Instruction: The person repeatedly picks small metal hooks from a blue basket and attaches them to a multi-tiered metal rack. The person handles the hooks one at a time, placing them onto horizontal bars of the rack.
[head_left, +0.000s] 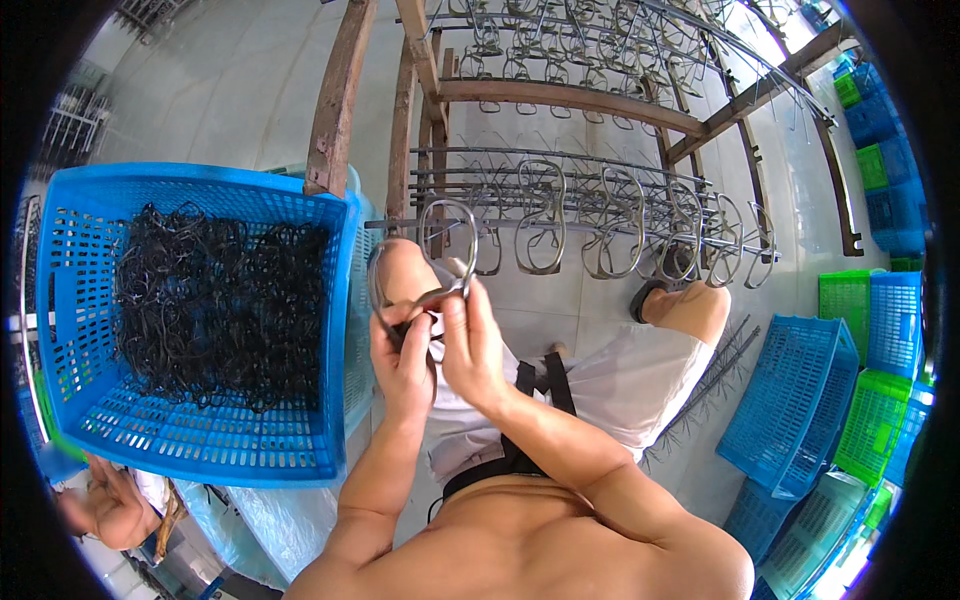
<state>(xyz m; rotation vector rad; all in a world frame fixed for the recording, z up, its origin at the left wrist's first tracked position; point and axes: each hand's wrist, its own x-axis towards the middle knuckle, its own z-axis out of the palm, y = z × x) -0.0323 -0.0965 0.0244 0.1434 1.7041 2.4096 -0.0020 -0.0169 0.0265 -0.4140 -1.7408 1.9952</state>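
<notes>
In front of my lap, both hands grip a scissors-like metal piece with two large loops. My left hand is closed around its lower left part, where something dark shows by the fingers. From the other side, my right hand pinches it near the middle, thumb and fingers together. The loops stick up and away from me, and my fingers hide the lower end. Just beyond my hands, similar looped metal pieces hang in a row on a metal bar.
At my left stands a blue plastic basket holding a tangle of black looped pieces. A wooden rack with several hung rows is ahead. Blue crates and green crates stack at the right. Another person is at lower left.
</notes>
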